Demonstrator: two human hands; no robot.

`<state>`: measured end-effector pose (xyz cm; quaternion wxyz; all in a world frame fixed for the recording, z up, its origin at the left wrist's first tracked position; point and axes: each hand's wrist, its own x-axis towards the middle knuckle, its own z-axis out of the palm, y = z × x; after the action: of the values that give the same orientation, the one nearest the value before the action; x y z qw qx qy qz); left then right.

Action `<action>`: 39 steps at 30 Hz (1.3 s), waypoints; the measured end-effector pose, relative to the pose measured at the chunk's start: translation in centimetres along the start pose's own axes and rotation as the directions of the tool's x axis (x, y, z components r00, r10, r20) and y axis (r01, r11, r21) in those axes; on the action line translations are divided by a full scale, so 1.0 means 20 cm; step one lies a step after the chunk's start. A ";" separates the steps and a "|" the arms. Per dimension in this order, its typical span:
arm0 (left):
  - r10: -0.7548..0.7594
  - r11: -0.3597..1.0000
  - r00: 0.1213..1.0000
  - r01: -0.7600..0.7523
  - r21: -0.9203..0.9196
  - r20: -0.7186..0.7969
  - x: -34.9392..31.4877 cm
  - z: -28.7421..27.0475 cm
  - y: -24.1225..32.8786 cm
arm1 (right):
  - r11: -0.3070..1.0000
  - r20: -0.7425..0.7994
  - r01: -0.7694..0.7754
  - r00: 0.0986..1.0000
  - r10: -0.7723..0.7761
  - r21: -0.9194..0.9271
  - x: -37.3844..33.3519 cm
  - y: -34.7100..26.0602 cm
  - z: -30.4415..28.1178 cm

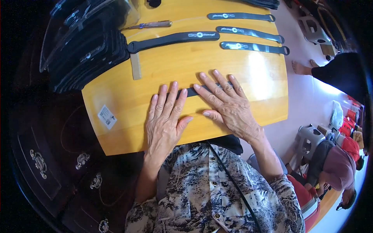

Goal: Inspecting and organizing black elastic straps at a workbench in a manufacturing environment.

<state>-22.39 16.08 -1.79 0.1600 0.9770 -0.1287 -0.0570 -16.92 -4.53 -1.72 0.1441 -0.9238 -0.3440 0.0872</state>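
Note:
A narrow black strap (190,92) lies across the yellow table in front of me, mostly covered by fingers. My left hand (165,114) rests flat on its left part with the fingers stretched out. Over its right part lies my right hand (230,106), also flat, fingers spread. Beyond them is a longer black strap (175,40) with a round loop at its left end and a pale printed mark. Three more black straps, the nearest one (252,47) among them, lie apart at the far right, their ring ends pointing right.
Stacked black straps (97,54) stand at the table's left edge beside a clear plastic bag (126,15). A slim pointed tool (155,24) and a flat beige strip (136,66) lie nearby. A white label (107,117) sits on the yellow tabletop (128,128). Other people are at the right.

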 end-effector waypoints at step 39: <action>0.025 0.813 0.978 -0.140 -0.566 -0.207 0.05 -0.02 0.32 | 0.850 -0.228 -0.350 0.859 0.458 0.393 -0.18 0.28 -0.38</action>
<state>-22.81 9.99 0.52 0.4624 0.8768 -0.1319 0.0072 -14.17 -12.54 3.88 0.3312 -0.9387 -0.0918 0.0261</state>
